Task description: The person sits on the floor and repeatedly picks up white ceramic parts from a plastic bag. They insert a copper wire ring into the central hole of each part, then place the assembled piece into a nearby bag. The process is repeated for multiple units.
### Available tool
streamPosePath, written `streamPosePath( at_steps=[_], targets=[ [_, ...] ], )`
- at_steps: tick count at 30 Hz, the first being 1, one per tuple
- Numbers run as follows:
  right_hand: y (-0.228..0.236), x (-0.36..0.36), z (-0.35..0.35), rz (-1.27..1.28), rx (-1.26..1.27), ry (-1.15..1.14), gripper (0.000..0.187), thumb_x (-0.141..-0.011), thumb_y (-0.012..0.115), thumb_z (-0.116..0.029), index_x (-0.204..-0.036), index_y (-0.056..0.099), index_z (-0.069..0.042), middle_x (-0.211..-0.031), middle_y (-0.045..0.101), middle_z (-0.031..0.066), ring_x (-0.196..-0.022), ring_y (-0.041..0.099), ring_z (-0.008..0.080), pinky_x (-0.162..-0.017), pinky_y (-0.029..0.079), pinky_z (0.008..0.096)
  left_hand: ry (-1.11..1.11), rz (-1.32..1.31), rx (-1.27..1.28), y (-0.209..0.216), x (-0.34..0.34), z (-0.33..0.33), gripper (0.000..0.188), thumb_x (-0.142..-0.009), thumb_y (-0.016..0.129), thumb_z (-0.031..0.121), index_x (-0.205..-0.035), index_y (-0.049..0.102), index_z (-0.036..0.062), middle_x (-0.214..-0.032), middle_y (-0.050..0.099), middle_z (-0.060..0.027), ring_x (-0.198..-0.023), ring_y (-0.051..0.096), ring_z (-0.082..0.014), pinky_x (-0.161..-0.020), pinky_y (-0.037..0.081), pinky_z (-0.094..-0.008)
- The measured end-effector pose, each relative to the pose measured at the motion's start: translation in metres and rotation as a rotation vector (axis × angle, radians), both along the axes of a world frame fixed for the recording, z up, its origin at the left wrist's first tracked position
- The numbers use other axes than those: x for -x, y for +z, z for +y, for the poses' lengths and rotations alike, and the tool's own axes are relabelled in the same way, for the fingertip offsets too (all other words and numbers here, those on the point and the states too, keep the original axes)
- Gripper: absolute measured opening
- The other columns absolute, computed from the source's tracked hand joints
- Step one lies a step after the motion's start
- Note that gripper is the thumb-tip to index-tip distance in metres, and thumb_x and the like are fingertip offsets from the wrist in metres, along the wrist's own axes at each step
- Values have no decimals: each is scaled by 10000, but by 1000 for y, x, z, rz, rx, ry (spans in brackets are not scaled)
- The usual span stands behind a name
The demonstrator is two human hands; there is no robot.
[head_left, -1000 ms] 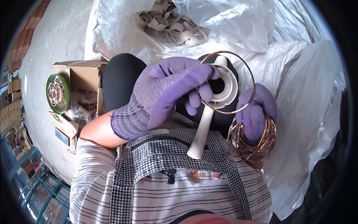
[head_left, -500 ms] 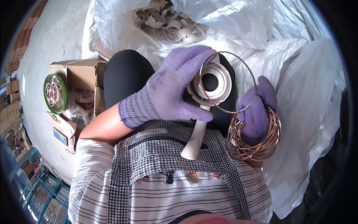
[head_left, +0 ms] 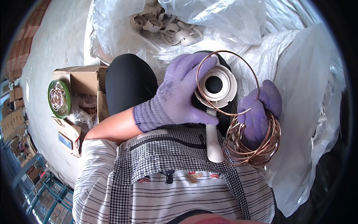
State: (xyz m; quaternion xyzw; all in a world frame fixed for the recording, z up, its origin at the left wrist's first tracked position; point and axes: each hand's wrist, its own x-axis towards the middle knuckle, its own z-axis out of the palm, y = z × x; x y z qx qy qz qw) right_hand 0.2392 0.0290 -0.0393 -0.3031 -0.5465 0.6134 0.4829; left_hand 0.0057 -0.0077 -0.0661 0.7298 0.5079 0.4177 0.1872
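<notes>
One white ring-headed part (head_left: pixel 228 87) above the lap (head_left: pixel 130 78), long axis fore-and-aft, handle (head_left: pixel 212 143) pointing back to checked apron (head_left: pixel 167 155), left hand (head_left: pixel 179 93) wide-curved at part's left, hold unclear, right hand (head_left: pixel 260 108) pinching copper hoop (head_left: pixel 225 51)

My left hand (head_left: pixel 182 91), in a purple knitted glove, has uncurled from across the opening of the round white plastic fitting (head_left: pixel 228 85); thumb and fingers now spread along the fitting's left side. The long white plastic bar (head_left: pixel 214 146) below, formerly slanting left, points nearly straight toward me. White pieces (head_left: pixel 323 111) now show at the translucent plastic sheet's (head_left: pixel 294 123) right side.
</notes>
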Motion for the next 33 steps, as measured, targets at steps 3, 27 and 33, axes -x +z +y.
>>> streamPosePath(
  at_steps=[3, 27, 33],
  targets=[
    [1, 0, -2, 22, 18, -22, 536, -954, 549, 60, -1472, 468, -52, -795, 624, 90, -580, 507, 111, -546, 449, 237, -46, -170, -61, 13, 9, -5, 1019, -566, 950, 565, -1347, 599, 11, -1310, 603, -176, -1218, 567, -361, -1075, 418, -459],
    [10, 4, 9, -374, 253, 1, 339, -975, 665, -56, -1293, 600, 40, -992, 678, 46, -812, 626, 105, -718, 522, 248, -338, 33, -232, 1, 39, 10, 267, -821, 719, 71, -1086, 737, 37, -1103, 684, -140, -956, 693, -321, -813, 564, -432],
    [-20, -1, 7, -184, 128, 64, 304, -1045, 519, -63, -1313, 531, 78, -950, 652, 100, -723, 596, 63, -612, 508, 190, -263, -349, 30, -9, 28, 6, 354, -761, 628, -42, -1091, 744, 12, -1156, 645, -149, -1055, 650, -290, -912, 522, -388]
  ],
)
